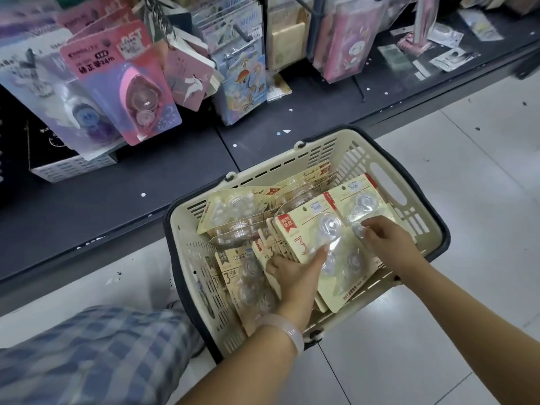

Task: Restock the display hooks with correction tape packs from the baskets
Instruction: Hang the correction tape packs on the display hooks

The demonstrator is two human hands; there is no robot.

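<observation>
Carefully, we gather cream correction tape packs (304, 229) in the basket (321, 153) at five o'clock: left hand (292, 273) grips the stack's edge, right hand (382, 235) pinches a blister. We should lift by the card, keeping the hang holes aligned for the hooks.

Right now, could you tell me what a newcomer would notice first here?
A cream shopping basket on the tiled floor, full of beige correction tape packs. Both hands, left hand and right hand, hold packs inside it. Above left hangs a pink correction tape pack.
</observation>
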